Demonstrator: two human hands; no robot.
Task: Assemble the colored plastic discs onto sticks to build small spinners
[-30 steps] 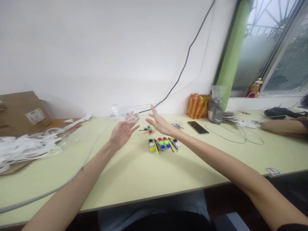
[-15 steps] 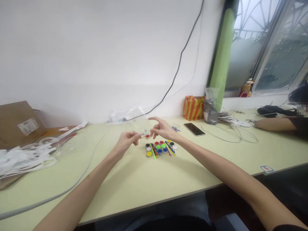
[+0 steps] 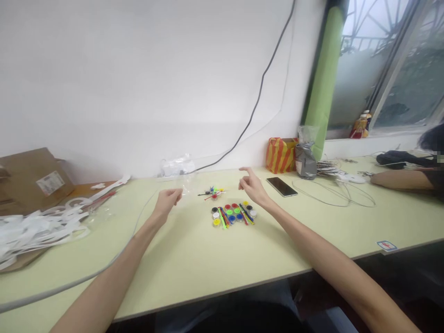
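At the far left, a cardboard box, tilted a little, with a white label on its side. In front of it, a loose pile of white strips. Then a grey cable, running over the table and along the left forearm. Next, the left hand, above the table, fingers curled inward; just beside them, some clear plastic, but cannot tell whether pinched by the fingertips or only behind them. Against the wall, a crumpled clear bag. Between both hands, a loose heap of small coloured pieces. Nearer to the front edge, apart from the heap, a group of small round tubs (lids in several bright colours), with thin coloured sticks among them. To the right of the heap, the right hand, index finger stretched out, the others bent; cannot tell whether holding anything. Farther right, a striped bag, a phone lying flat, and another person's forearm on the table.
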